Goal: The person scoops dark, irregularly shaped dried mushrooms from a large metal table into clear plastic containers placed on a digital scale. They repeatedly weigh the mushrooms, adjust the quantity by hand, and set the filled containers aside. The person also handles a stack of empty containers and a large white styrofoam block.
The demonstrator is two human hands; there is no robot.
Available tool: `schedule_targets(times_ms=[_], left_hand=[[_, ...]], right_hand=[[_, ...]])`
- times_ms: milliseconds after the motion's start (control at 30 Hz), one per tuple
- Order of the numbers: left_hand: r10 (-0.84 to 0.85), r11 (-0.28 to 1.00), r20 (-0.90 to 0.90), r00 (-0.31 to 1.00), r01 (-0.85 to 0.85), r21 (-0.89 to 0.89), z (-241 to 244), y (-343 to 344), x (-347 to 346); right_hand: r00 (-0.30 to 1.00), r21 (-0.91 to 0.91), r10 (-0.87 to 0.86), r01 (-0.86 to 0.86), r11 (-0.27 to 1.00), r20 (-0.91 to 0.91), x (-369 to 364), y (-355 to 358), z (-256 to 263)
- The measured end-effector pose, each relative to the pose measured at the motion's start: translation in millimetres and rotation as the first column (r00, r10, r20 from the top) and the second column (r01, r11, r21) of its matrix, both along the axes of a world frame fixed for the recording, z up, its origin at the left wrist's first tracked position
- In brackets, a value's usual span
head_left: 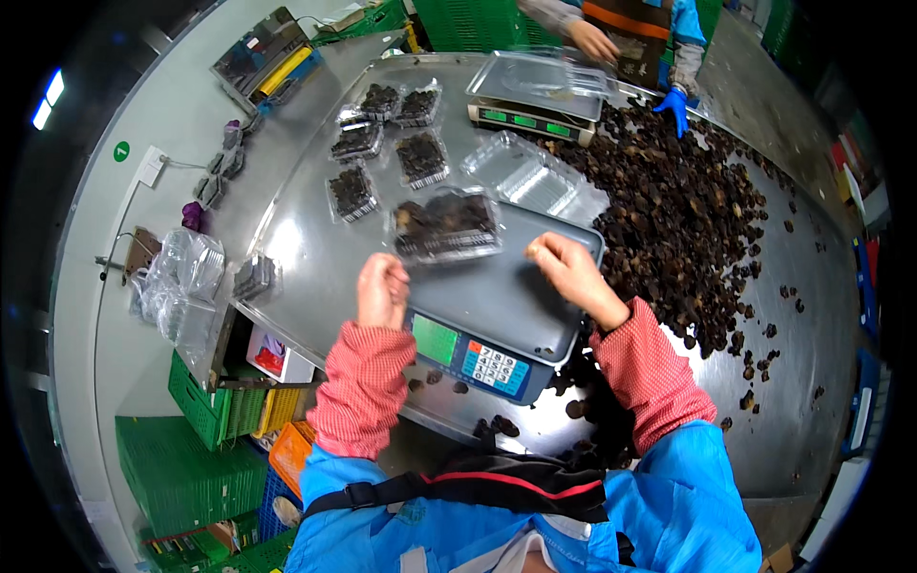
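Observation:
My left hand [384,290], fingers curled, is just below the near left corner of a clear plastic clamshell box [448,225] filled with dark dried mushrooms or fungus. That box lies over the far left part of a grey digital scale [494,286]. Above the scale's right side is my right hand [569,272], thumb and fingertips pinched together; whether something small is between them cannot be told. An open, unfilled clamshell [534,175] lies beyond the scale. A large heap of loose dark pieces [673,229] spreads to the right.
Several filled clamshells [423,157] stand at the far left of the metal table [308,236]. A co-worker with a blue glove [673,111] is across the table, by a second scale [530,118] holding clear plastic trays. Plastic bags [186,279] hang left, above green crates [190,469].

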State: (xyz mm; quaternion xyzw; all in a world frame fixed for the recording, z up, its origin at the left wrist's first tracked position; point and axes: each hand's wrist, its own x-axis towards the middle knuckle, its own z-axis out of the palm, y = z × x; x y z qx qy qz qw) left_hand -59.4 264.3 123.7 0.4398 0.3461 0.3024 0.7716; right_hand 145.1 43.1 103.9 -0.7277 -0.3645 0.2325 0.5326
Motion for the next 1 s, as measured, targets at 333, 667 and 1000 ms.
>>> schedule_targets(times_ms=[333, 667, 1000], left_hand=[[-0.045, 0.987, -0.106, 0.993, 0.06, 0.149, -20.6, 65.3, 24.6], [-0.041, 0.999, -0.177, 0.983, 0.043, 0.008, -44.7, -15.3, -37.6], [-0.11, 0.991, -0.165, 0.98, 0.12, 0.055, -18.6, -58.3, -41.0]], right_hand=[[0.753, -0.444, 0.168, 0.179, 0.878, 0.637, 137.6, 114.6, -90.0], [0.733, -0.772, 0.538, -0.028, 0.635, 0.416, 168.4, 141.5, -133.8], [0.707, -0.289, 0.022, 0.26, 0.921, 0.707, 125.2, 108.2, -54.5]])
